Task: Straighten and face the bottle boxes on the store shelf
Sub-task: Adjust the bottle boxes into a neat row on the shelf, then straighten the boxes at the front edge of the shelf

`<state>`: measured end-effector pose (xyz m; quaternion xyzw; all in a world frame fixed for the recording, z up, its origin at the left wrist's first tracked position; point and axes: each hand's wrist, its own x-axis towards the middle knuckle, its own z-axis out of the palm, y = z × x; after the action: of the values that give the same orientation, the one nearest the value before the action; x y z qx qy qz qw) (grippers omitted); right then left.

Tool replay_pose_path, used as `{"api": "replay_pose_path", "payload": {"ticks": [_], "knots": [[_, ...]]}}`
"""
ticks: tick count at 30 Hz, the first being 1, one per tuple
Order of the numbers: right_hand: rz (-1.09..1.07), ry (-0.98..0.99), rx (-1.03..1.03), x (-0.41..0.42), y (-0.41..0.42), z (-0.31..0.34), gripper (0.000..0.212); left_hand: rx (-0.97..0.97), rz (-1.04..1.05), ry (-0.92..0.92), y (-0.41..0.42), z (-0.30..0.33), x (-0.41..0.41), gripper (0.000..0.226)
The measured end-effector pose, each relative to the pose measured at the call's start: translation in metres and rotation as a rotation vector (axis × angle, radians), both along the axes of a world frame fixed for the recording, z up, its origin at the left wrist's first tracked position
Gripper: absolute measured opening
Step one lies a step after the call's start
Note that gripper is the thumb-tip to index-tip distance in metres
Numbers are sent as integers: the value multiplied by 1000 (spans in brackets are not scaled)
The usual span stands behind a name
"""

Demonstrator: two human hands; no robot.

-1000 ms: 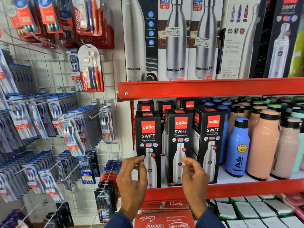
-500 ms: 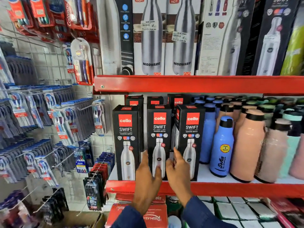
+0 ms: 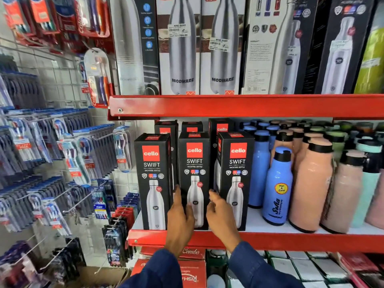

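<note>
A red store shelf [image 3: 291, 239] runs across the scene, with a second red shelf [image 3: 228, 104] above it carrying tall Modware bottle boxes [image 3: 180, 46]. To the left, a wire grid wall [image 3: 52, 80] is hung with toothbrush packs [image 3: 79, 161]. On the right part of the lower shelf stand loose bottles, peach ones [image 3: 309, 183] behind and beside a blue bottle [image 3: 277, 186].

Three black Cello Swift bottle boxes stand upright along the near edge of the lower shelf, labels facing out: the left box [image 3: 152, 179], the middle box [image 3: 194, 175] and the right box [image 3: 236, 177], with more boxes [image 3: 221, 126] in a row farther back.

The left hand [image 3: 180, 221] has its grip on the middle box, thumb across the front and fingers reaching into the gap beside the left box. The right hand [image 3: 222, 215] touches the middle box's right edge, fingers in the gap toward the right box; whether its grip is clamped cannot be told. Both wear dark blue sleeves [image 3: 255, 267].
</note>
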<state>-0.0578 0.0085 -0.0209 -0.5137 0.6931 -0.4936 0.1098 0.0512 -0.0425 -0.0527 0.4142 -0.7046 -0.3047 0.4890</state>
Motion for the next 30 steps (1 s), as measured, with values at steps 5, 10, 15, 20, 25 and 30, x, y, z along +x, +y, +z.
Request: {"api": "replay_pose_path", "payload": {"ticks": [5, 10, 15, 20, 25, 30], "knots": [[-8, -14, -38, -2, 4, -2, 47, -65, 4, -4, -4, -5, 4, 58], [-19, -27, -76, 0, 8, -6, 47, -117, -11, -18, 3, -9, 5, 59], [-22, -40, -99, 6, 16, -5, 45, -155, 3, -25, 6, -9, 9, 58], [-28, -53, -105, 8, 15, -8, 43, -117, -3, -24, 2, -13, 12, 58], [-29, -99, -114, 9, 14, -11, 43, -118, -5, -26, 9, -7, 16, 57], [-36, -95, -131, 8, 16, -13, 43, -102, -25, -22, 19, 0, 18, 56]]}}
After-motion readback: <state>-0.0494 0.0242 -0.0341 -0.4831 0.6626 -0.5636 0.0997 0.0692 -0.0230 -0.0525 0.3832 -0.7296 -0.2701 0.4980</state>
